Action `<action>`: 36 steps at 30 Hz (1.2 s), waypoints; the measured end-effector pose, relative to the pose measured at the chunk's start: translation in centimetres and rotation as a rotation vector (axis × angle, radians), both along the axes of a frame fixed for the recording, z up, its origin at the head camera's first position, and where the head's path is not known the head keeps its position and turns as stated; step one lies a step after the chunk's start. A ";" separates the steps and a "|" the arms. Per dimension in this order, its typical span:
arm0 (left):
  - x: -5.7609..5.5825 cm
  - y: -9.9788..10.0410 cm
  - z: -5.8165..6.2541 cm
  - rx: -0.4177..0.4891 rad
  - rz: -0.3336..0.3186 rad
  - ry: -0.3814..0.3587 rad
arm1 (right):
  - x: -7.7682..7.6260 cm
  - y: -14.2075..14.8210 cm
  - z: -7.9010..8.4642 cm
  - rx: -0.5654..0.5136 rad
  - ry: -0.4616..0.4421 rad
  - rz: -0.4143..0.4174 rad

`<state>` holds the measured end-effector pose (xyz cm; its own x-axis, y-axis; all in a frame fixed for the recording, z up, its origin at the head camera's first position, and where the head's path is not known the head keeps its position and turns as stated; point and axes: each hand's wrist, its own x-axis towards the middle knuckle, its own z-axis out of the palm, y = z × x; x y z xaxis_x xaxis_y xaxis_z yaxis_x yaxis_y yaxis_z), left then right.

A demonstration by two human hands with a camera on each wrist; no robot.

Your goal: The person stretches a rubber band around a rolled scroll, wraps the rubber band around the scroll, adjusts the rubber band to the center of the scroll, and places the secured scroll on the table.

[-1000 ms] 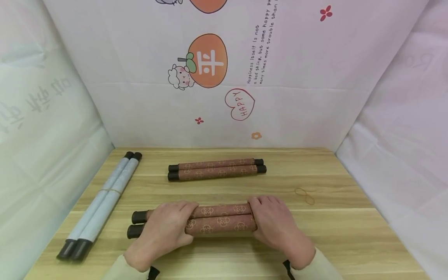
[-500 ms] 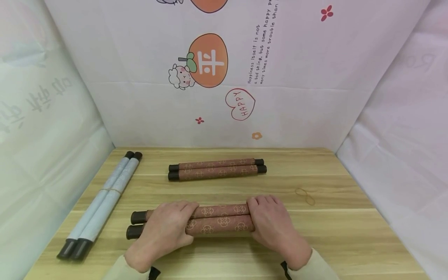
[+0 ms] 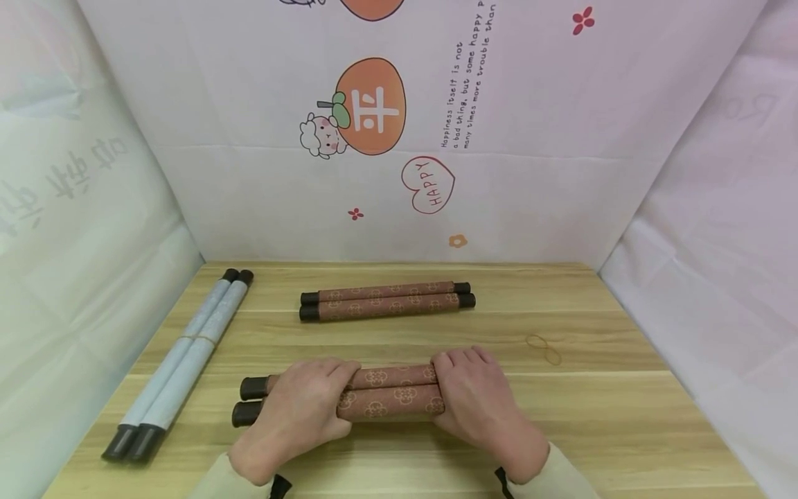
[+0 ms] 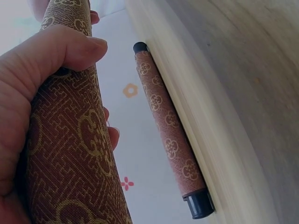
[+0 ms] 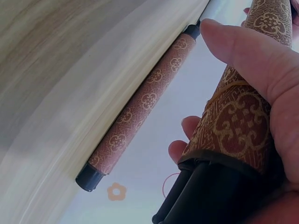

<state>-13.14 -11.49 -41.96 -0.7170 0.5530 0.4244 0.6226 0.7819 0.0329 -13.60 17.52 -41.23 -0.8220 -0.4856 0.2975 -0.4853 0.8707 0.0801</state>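
In the head view, a brown scroll (image 3: 393, 398) with gold flower patterns and black end knobs lies crosswise near me, its two rolls side by side. My left hand (image 3: 305, 402) grips it toward its left end, thumb on the near side. Around the right part curls my right hand (image 3: 476, 402), hiding that end. The right wrist view shows a thin orange-tan rubber band (image 5: 226, 89) round the scroll beside my right thumb, and the black knobs (image 5: 205, 196) below. In the left wrist view the left thumb (image 4: 77, 49) presses across the patterned cloth.
A second brown scroll (image 3: 386, 303) lies farther back on the wooden table (image 3: 611, 416). At the left a pale blue scroll (image 3: 181, 360) is bound with a thin band (image 3: 198, 338). A loose, twisted rubber band (image 3: 544, 348) lies at the right. White printed cloth (image 3: 530, 173) walls the table.
My right hand has slid slightly left along the scroll, nearer to my left hand. In the last half second, the scroll and my left hand have shifted a little to the right.
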 end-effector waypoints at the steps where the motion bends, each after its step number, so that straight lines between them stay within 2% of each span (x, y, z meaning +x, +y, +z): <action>1: 0.0 0.0 0.0 -0.001 0.001 -0.001 | 0.0 0.0 0.0 0.000 0.003 0.001; 23: 0.2 0.6 0.0 -0.005 -0.007 -0.003 | 0.3 -0.8 -0.2 -0.023 0.031 0.014; 36: 0.4 1.0 0.2 0.020 -0.016 0.005 | 0.6 -1.4 -0.3 0.012 0.055 -0.025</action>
